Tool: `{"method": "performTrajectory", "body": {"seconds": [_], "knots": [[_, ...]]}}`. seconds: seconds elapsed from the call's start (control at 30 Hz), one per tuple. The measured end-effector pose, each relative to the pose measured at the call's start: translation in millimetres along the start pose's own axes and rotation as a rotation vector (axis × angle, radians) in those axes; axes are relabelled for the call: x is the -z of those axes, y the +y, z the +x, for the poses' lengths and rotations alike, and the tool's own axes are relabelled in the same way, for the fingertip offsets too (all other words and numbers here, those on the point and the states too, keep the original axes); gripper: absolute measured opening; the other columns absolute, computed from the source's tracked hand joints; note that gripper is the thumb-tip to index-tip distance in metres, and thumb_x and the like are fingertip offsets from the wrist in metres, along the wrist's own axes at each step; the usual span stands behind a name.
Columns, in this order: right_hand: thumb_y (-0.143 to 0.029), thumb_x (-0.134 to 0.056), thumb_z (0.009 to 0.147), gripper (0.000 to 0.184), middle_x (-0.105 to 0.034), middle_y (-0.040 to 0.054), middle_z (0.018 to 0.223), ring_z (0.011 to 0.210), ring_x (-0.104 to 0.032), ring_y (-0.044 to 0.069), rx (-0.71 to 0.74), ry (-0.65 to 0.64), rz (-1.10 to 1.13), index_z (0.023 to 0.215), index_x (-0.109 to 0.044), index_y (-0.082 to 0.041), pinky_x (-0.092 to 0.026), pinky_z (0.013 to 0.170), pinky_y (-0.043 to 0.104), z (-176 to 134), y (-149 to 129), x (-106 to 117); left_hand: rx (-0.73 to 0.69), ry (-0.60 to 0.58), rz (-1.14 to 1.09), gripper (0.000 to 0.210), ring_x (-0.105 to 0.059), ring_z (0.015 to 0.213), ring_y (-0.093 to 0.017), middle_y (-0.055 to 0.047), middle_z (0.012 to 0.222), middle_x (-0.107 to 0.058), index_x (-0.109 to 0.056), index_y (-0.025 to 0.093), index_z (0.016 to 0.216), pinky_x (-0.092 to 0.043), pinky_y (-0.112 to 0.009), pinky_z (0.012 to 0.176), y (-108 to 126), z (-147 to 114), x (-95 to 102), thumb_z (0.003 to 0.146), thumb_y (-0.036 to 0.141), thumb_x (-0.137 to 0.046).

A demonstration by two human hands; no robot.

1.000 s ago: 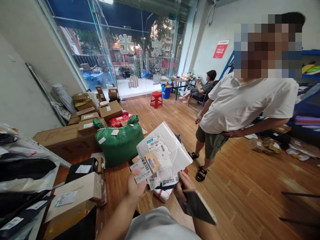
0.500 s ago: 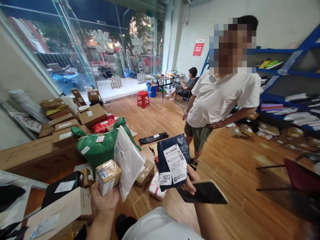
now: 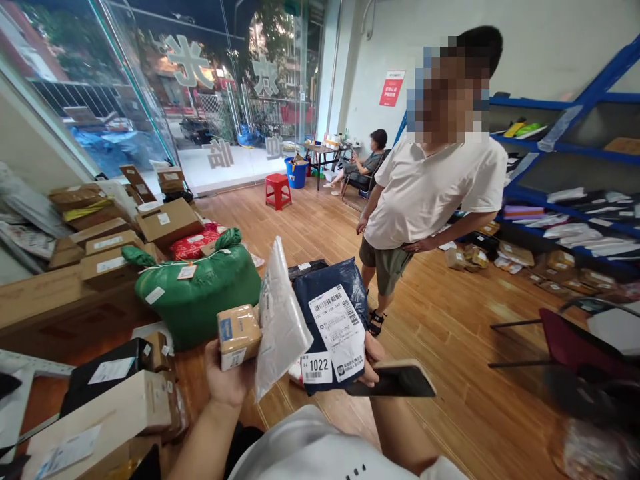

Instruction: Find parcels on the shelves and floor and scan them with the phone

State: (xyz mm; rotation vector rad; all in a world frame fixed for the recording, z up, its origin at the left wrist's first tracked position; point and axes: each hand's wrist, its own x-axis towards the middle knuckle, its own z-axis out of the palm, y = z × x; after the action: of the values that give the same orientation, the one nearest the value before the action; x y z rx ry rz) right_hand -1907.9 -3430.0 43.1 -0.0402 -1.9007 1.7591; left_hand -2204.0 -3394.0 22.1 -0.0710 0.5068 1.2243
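Note:
In my left hand (image 3: 231, 381), fingers closed from below, are a small taped cardboard box (image 3: 245, 328) and a translucent white plastic mailer (image 3: 279, 327) standing upright beside it. My right hand (image 3: 371, 360) grips a navy plastic parcel (image 3: 340, 277) by its right edge. The parcel faces me, with a large white shipping label and a sticker reading 1022. A dark-screened phone (image 3: 400, 381) juts out to the right from under the same hand. The white mailer's edge is close against the navy parcel; whether they touch I cannot tell.
A green sack (image 3: 200, 300) lies on the floor at left, among stacked cardboard boxes (image 3: 167, 223). A person in a white shirt (image 3: 435, 193) stands ahead; another sits by a table (image 3: 320, 150). Blue shelves (image 3: 540, 200) and a dark red chair (image 3: 570, 347) are at right.
My left hand has moved right with the box and white mailer, nearer the navy parcel. The navy parcel and phone have shifted slightly left. The camera view has turned a little right.

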Motion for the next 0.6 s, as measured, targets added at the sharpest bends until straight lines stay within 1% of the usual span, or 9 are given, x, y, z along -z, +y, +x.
{"method": "performTrajectory", "body": {"seconds": [0.13, 0.17, 0.23, 0.3, 0.37, 0.47, 0.6], "knots": [[-0.082, 0.006, 0.076, 0.078, -0.038, 0.0012, 0.030, 0.034, -0.042, 0.010, 0.009, 0.087, 0.038, 0.044, -0.038, -0.026, -0.051, 0.059, 0.029, -1, 7, -9, 0.092, -0.170, -0.072, 0.054, -0.067, 0.097, -0.030, -0.009, 0.097, -0.074, -0.061, 0.020, 0.125, -0.040, -0.054, 0.103, -11, 9, -2.5, 0.076, 0.041, -0.051], [-0.082, 0.005, 0.077, 0.078, -0.038, 0.0007, 0.030, 0.033, -0.042, 0.010, 0.008, 0.123, 0.057, 0.044, -0.039, -0.025, -0.050, 0.059, 0.029, -3, 9, -12, 0.117, -0.193, -0.087, 0.054, -0.066, 0.099, -0.030, -0.009, 0.099, -0.074, -0.060, 0.021, 0.126, -0.039, -0.054, 0.103, -14, 11, -3.4, 0.076, 0.041, -0.053], [-0.083, 0.001, 0.077, 0.078, -0.036, -0.0006, 0.030, 0.033, -0.040, 0.009, 0.002, 0.209, 0.107, 0.044, -0.040, -0.025, -0.049, 0.056, 0.029, -7, 14, -17, 0.159, -0.184, -0.093, 0.055, -0.066, 0.101, -0.030, -0.008, 0.100, -0.074, -0.060, 0.021, 0.126, -0.040, -0.053, 0.103, -20, 15, -5.3, 0.075, 0.042, -0.056], [-0.084, -0.006, 0.077, 0.077, -0.035, -0.0014, 0.029, 0.031, -0.039, 0.009, -0.005, 0.299, 0.164, 0.043, -0.041, -0.024, -0.047, 0.052, 0.026, -11, 18, -20, 0.188, -0.140, -0.072, 0.053, -0.065, 0.103, -0.030, -0.008, 0.096, -0.074, -0.063, 0.021, 0.122, -0.040, -0.052, 0.103, -25, 17, -7.1, 0.074, 0.042, -0.057], [-0.085, -0.015, 0.077, 0.075, -0.034, -0.0016, 0.029, 0.030, -0.037, 0.009, -0.003, 0.354, 0.201, 0.041, -0.041, -0.025, -0.044, 0.047, 0.024, -14, 22, -22, 0.207, -0.144, -0.039, 0.050, -0.064, 0.105, -0.031, -0.008, 0.096, -0.075, -0.066, 0.020, 0.116, -0.041, -0.052, 0.103, -30, 19, -8.8, 0.073, 0.043, -0.056], [-0.081, -0.023, 0.080, 0.072, -0.032, -0.0014, 0.027, 0.028, -0.035, 0.010, 0.026, 0.422, 0.225, 0.038, -0.040, -0.025, -0.040, 0.041, 0.023, -14, 23, -23, 0.283, -0.227, 0.021, 0.045, -0.065, 0.104, -0.031, -0.009, 0.101, -0.074, -0.070, 0.019, 0.106, -0.041, -0.050, 0.103, -39, 20, -10.8, 0.073, 0.045, -0.056], [-0.068, -0.016, 0.091, 0.075, -0.029, -0.0005, 0.024, 0.027, -0.033, 0.010, 0.127, 0.532, 0.173, 0.034, -0.039, -0.024, -0.036, 0.038, 0.022, -10, 17, -27, 0.447, -0.339, 0.076, 0.033, -0.068, 0.097, -0.027, -0.007, 0.103, -0.074, -0.074, 0.021, 0.097, -0.047, -0.043, 0.097, -58, 18, -9.9, 0.073, 0.040, -0.062]]}}
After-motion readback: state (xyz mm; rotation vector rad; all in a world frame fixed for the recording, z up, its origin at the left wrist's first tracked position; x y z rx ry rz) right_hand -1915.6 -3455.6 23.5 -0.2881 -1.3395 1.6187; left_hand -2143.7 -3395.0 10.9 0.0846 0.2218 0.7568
